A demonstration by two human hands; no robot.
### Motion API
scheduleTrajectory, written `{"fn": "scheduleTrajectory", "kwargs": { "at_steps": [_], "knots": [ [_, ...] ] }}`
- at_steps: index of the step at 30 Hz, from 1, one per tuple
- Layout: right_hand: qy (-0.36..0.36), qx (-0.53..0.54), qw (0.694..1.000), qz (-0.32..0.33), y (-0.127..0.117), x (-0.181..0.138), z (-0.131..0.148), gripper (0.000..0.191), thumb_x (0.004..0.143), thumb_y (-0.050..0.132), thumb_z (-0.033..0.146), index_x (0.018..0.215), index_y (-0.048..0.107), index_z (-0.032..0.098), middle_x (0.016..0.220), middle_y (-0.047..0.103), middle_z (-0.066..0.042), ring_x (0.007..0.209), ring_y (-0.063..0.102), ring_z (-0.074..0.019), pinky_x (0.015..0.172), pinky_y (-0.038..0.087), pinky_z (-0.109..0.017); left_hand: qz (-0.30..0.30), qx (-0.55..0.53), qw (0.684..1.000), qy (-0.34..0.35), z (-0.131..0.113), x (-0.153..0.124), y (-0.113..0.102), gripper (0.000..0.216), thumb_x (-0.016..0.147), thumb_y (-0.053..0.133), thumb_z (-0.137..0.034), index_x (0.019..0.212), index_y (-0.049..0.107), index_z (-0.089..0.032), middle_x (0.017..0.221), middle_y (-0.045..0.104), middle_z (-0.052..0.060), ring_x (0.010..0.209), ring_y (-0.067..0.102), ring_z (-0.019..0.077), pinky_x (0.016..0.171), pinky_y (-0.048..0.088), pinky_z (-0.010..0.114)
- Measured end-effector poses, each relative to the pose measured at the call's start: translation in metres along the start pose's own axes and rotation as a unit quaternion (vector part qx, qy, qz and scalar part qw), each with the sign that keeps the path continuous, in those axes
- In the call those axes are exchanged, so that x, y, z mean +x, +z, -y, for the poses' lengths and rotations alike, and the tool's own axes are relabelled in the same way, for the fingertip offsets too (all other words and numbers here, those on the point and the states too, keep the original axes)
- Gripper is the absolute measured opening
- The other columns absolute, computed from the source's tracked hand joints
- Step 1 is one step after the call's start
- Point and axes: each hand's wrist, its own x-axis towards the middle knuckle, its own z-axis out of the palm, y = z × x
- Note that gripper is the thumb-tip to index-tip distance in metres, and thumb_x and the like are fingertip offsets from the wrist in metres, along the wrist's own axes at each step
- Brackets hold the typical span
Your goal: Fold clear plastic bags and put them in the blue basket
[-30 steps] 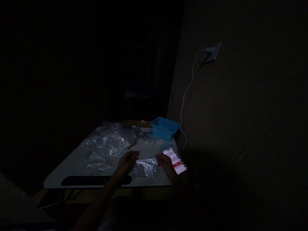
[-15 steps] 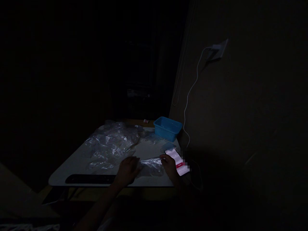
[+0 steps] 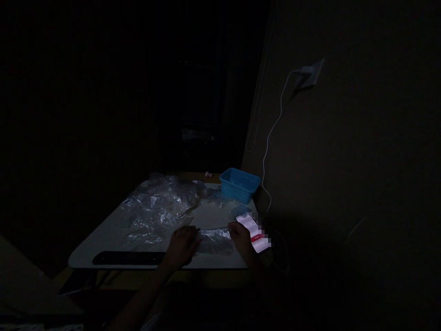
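The room is very dark. My left hand [image 3: 182,243] rests on the left end of a small clear plastic bag [image 3: 215,241] lying near the front edge of the white table [image 3: 103,239]; its fingers look curled on the bag. My right hand [image 3: 241,239] touches the bag's right end, fingers bent. A lit phone [image 3: 253,230] with a white and red screen lies just right of that hand.
A heap of clear plastic bags [image 3: 161,204] covers the table's middle. A blue plastic basket [image 3: 239,184] stands at the back right, next to the wall. A white cable [image 3: 272,138] hangs from a wall socket [image 3: 310,73]. A long black object [image 3: 127,257] lies along the front edge.
My left hand has slid onto the small bag's left end and the bag is now bunched narrower between both hands. The camera view shifted slightly.
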Motion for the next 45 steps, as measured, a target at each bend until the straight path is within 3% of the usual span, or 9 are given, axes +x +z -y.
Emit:
{"fn": "scheduleTrajectory", "kwargs": {
  "at_steps": [13, 17, 23, 28, 34, 45],
  "knots": [
    [-0.059, -0.057, 0.996, -0.026, 0.000, -0.004, 0.001, 0.038, 0.059, 0.035, 0.007, 0.085, 0.060, 0.017, 0.090, 0.063, -0.007, 0.088, 0.058, -0.0193, 0.079, 0.046, -0.035, 0.015, 0.029, 0.999, 0.026, 0.000, -0.002, 0.000, 0.035, 0.075, 0.041, -0.019, 0.108, 0.054, -0.017, 0.111, 0.056, 0.007, 0.105, 0.046, 0.0209, 0.088, 0.036, 0.038],
    [-0.066, -0.077, 0.995, -0.024, -0.001, -0.006, 0.004, 0.039, 0.060, 0.034, 0.007, 0.088, 0.060, 0.016, 0.092, 0.062, -0.008, 0.089, 0.057, -0.0195, 0.080, 0.046, -0.035, 0.020, 0.046, 0.998, 0.026, -0.002, -0.002, -0.001, 0.035, 0.077, 0.039, -0.018, 0.108, 0.054, -0.017, 0.113, 0.055, 0.007, 0.106, 0.046, 0.0203, 0.089, 0.035, 0.038],
    [-0.101, -0.156, 0.980, -0.071, -0.001, -0.012, 0.015, 0.039, 0.065, 0.033, 0.009, 0.094, 0.058, 0.014, 0.098, 0.060, -0.012, 0.096, 0.053, -0.0204, 0.087, 0.042, -0.036, 0.040, 0.111, 0.992, 0.039, -0.006, -0.003, 0.000, 0.037, 0.081, 0.033, -0.019, 0.113, 0.050, -0.016, 0.122, 0.049, 0.010, 0.113, 0.042, 0.0213, 0.090, 0.033, 0.039],
    [-0.155, -0.252, 0.955, -0.035, 0.001, -0.019, 0.030, 0.044, 0.068, 0.032, 0.009, 0.106, 0.054, 0.013, 0.110, 0.054, -0.011, 0.106, 0.046, -0.0199, 0.091, 0.038, -0.036, 0.044, 0.167, 0.984, 0.039, -0.004, -0.009, 0.007, 0.042, 0.083, 0.030, -0.027, 0.121, 0.044, -0.015, 0.130, 0.039, 0.011, 0.121, 0.032, 0.0244, 0.093, 0.028, 0.044],
    [-0.218, -0.340, 0.913, 0.061, 0.005, -0.024, 0.050, 0.047, 0.068, 0.038, 0.008, 0.113, 0.051, 0.015, 0.114, 0.052, -0.007, 0.107, 0.042, -0.0201, 0.095, 0.033, -0.037, 0.065, 0.203, 0.977, 0.009, -0.007, -0.012, 0.006, 0.048, 0.083, 0.028, -0.031, 0.125, 0.038, -0.011, 0.133, 0.033, 0.012, 0.123, 0.026, 0.0262, 0.095, 0.025, 0.044],
    [-0.178, -0.375, 0.906, 0.088, 0.006, -0.023, 0.057, 0.043, 0.071, 0.038, 0.009, 0.112, 0.051, 0.014, 0.116, 0.052, -0.007, 0.109, 0.041, -0.0189, 0.096, 0.031, -0.034, 0.074, 0.198, 0.977, -0.018, -0.011, -0.011, 0.002, 0.054, 0.081, 0.029, -0.039, 0.125, 0.038, -0.009, 0.133, 0.033, 0.014, 0.123, 0.026, 0.0263, 0.097, 0.023, 0.041]
  ]
}}
